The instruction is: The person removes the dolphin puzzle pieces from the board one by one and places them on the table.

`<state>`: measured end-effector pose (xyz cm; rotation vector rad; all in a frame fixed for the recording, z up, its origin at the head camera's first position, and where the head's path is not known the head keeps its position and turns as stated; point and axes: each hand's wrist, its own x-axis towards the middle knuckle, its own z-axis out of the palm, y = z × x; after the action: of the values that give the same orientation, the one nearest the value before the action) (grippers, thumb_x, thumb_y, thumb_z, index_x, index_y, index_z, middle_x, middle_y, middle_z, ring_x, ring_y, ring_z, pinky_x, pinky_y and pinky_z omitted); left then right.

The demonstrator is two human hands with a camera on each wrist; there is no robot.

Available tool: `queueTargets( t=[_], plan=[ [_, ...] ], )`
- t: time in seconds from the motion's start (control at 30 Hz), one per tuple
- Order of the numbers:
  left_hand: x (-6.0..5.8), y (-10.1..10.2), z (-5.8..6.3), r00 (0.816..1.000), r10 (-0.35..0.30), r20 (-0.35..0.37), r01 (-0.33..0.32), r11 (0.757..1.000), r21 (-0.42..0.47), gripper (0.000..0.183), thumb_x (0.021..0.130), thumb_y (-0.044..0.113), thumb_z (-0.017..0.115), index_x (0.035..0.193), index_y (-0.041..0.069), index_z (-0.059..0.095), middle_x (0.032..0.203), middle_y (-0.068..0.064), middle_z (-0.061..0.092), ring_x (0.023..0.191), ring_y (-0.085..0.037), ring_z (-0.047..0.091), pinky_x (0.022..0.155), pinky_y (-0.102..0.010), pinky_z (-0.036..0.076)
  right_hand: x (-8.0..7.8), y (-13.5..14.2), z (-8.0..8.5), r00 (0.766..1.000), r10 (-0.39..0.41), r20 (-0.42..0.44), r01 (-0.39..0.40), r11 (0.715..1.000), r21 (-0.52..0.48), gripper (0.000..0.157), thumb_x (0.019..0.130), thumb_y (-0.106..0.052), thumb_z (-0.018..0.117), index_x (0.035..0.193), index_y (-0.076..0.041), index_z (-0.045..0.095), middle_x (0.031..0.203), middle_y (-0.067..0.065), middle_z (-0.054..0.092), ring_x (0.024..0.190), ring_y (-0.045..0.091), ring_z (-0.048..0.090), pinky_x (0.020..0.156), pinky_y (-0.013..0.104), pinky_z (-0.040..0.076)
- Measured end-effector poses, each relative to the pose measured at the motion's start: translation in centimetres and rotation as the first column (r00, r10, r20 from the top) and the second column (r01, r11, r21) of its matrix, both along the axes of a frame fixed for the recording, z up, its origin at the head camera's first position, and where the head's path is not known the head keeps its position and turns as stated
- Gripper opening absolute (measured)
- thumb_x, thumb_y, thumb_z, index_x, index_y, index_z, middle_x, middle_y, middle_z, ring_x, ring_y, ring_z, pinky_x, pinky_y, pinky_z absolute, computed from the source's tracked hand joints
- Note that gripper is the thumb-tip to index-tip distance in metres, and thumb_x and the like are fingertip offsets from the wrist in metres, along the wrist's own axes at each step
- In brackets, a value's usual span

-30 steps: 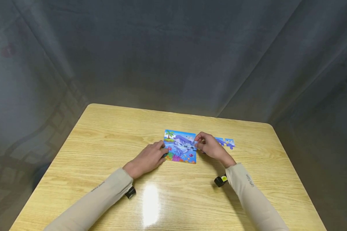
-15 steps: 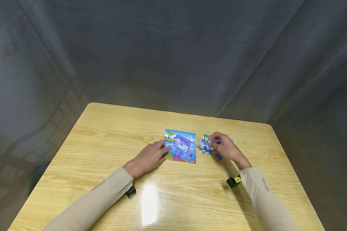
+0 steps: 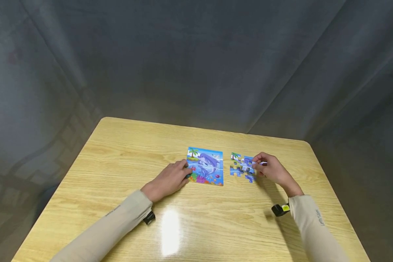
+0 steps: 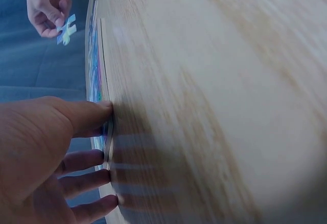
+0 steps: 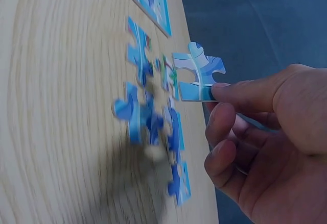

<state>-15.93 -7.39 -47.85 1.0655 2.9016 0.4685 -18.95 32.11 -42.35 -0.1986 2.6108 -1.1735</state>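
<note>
My right hand (image 3: pixel 271 168) pinches a blue-and-white jigsaw piece (image 5: pixel 206 67) between thumb and fingertips. It holds the piece up over the right side of a group of loose jigsaw pieces (image 3: pixel 236 171) on the table. Left of these lies a square dolphin picture board (image 3: pixel 213 174) with a palm tree and coral. At that board's left edge rests my left hand (image 3: pixel 170 179), its thumb (image 4: pixel 94 116) and fingertips touching the edge. The left wrist view shows these fingers nearly straight.
The wooden table (image 3: pixel 134 145) has rounded far corners, with a dark grey curtain (image 3: pixel 183 72) behind it. A black wrist camera (image 3: pixel 279 210) is strapped under the right sleeve, another (image 3: pixel 149 218) under the left.
My right hand has moved from the board's right edge rightwards over the loose pieces, carrying the jigsaw piece along. More of the loose pieces show now. The left hand has stayed put.
</note>
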Motion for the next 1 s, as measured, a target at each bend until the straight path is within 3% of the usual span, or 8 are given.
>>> queueTargets(
  t=[0.47,1.0],
  plan=[
    [0.0,0.0,-0.2,1.0,-0.001,-0.007,0.001,1.0,0.011,0.023,0.107,0.024,0.066,0.127,0.013,0.073,0.115,-0.006,0.06,0.097,-0.019,0.054,0.083,-0.04,0.053,1.1,4.4,-0.8,0.999,-0.009,0.038,0.007,0.999,0.046,0.023,0.108,-0.006,0.058,0.124,0.01,0.056,0.102,0.017,0.059,0.064,0.018,0.055,0.055,0.032,0.047],
    [-0.1,-0.1,-0.3,1.0,-0.001,-0.012,0.001,1.0,0.005,0.027,0.108,0.024,0.065,0.131,0.012,0.073,0.119,-0.007,0.061,0.099,-0.019,0.054,0.086,-0.041,0.054,1.2,6.2,-1.9,0.999,-0.008,0.035,0.005,0.997,0.071,0.018,0.106,-0.001,0.059,0.118,0.012,0.06,0.094,0.015,0.061,0.065,0.015,0.053,0.055,0.03,0.048]
  ],
)
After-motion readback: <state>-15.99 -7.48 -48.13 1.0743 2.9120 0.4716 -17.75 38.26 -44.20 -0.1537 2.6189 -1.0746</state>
